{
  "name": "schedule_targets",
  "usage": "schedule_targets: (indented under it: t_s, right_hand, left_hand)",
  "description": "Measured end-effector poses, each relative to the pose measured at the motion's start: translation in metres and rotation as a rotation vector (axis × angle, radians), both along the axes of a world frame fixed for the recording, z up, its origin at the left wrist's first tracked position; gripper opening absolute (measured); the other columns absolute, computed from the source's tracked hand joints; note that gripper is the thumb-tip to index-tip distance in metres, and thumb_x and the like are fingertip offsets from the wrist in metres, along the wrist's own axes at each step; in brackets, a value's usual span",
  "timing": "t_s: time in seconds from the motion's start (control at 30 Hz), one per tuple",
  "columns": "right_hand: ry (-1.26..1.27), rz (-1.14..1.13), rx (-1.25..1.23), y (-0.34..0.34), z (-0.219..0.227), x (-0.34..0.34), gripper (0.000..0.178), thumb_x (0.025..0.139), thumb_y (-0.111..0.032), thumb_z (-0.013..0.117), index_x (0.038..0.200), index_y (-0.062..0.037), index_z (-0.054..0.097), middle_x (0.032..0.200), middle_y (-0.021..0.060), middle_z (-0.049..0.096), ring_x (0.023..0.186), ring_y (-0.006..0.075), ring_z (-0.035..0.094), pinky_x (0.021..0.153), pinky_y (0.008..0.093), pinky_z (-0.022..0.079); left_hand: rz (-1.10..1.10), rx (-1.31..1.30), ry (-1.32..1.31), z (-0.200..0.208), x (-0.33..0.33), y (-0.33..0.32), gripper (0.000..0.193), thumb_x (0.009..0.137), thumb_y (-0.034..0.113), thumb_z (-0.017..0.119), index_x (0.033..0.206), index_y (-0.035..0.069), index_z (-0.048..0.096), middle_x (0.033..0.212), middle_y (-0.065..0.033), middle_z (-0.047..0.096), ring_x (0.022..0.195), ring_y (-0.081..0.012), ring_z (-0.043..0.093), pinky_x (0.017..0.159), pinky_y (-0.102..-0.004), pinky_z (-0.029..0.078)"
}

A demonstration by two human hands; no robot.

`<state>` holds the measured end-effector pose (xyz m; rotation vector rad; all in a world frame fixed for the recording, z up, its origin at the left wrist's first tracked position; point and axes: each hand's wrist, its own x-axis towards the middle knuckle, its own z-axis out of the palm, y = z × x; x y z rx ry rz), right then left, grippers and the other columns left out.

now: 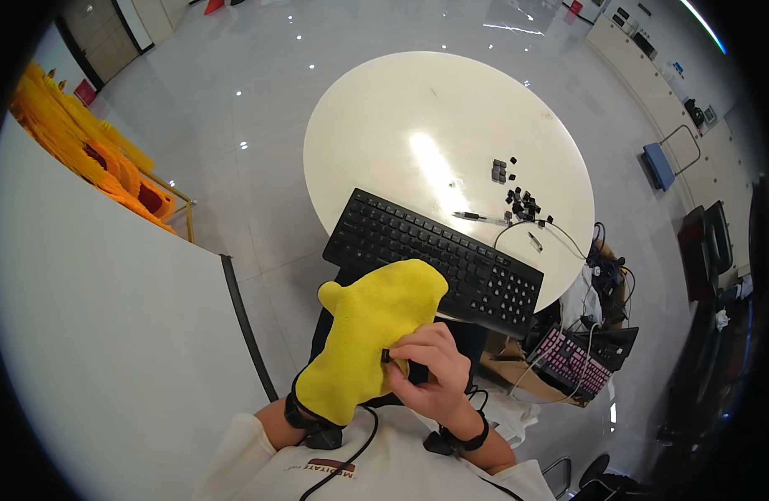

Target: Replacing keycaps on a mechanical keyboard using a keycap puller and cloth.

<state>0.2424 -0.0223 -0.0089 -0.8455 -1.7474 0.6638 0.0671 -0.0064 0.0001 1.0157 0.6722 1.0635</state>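
Note:
My left hand is inside a yellow cloth mitt (372,334), which hides its fingers; only the thumb's bulge shows at the side. With thumb and fingers my right hand (435,367) pinches a small black keycap (386,356) against the mitt's surface. Just beyond the mitt, a black keyboard (435,250) lies slantwise over the near edge of the round white table (368,108). Pale key mounts show at the keyboard's right end, where caps are off. Loose black keycaps (525,204) lie in a scattered heap farther right, with several more grouped behind them.
A black pen (470,216) and a small silver tool (535,242) lie near the keycaps. The keyboard cable (560,225) curves to the table's right edge. Below stands a cardboard box (518,376) with cables and a pink-keyed keyboard (576,361). A white surface (109,334) fills the left.

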Motion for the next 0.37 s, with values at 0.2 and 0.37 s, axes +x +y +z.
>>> schedule_targets:
  t_s: [0.2, 0.37]
  right_hand:
    - [-0.044, -0.016, -0.026, 0.0009, 0.004, -0.0024, 0.03, 0.076, 0.005, 0.088, 0.104, -0.0042, 0.081, 0.105, 0.0107, 0.08, 0.092, 0.0278, 0.073, 0.086, 0.0398, 0.057]
    - [-0.073, -0.054, -0.056, -0.0007, 0.0032, -0.0009, 0.031, 0.076, 0.0, 0.096, 0.103, -0.0034, 0.082, 0.106, 0.0115, 0.08, 0.095, 0.0282, 0.074, 0.086, 0.0391, 0.058]
  left_hand:
    - [0.071, -0.435, -0.541, 0.0024, -0.0029, -0.0048, 0.093, 0.111, 0.04, 0.08, 0.182, 0.008, 0.031, 0.179, -0.0159, 0.049, 0.158, -0.0333, 0.054, 0.132, -0.0381, 0.041]
    - [0.101, -0.59, -0.743, -0.0001, 0.0021, -0.0016, 0.102, 0.107, 0.042, 0.087, 0.183, 0.008, 0.029, 0.18, -0.0158, 0.048, 0.157, -0.0348, 0.054, 0.131, -0.0365, 0.04]
